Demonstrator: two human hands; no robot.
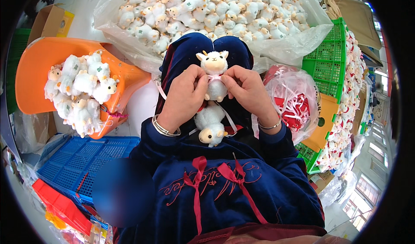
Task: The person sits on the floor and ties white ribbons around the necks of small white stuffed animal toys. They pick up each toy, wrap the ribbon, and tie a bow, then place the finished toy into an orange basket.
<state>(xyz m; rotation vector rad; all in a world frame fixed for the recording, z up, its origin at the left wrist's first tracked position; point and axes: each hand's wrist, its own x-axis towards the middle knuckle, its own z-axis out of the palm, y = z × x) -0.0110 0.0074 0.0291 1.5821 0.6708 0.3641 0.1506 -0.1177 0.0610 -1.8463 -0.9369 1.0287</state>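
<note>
A small white plush sheep (pixel 214 63) with a cream face sits upright on my lap, facing up toward me. Around its neck runs a pale pink ribbon (pixel 215 77). My left hand (pixel 186 92) pinches the ribbon at the sheep's left-hand side in the picture, thumb against fingers. On the opposite side my right hand (pixel 248 91) pinches it too, fingertips close to the neck. Just below, a second plush sheep (pixel 209 122) lies on my lap with its head toward me. Beside it are a loose white ribbon (pixel 230 117) and something red, partly covered.
A large clear bag (pixel 106 21) full of plush sheep lies beyond my knees. At left, an orange chair (pixel 34 77) holds several more, above a blue crate (pixel 65 157). To the right stand a plastic bag of red and white ribbons (pixel 296 110) and green crates (pixel 326 66).
</note>
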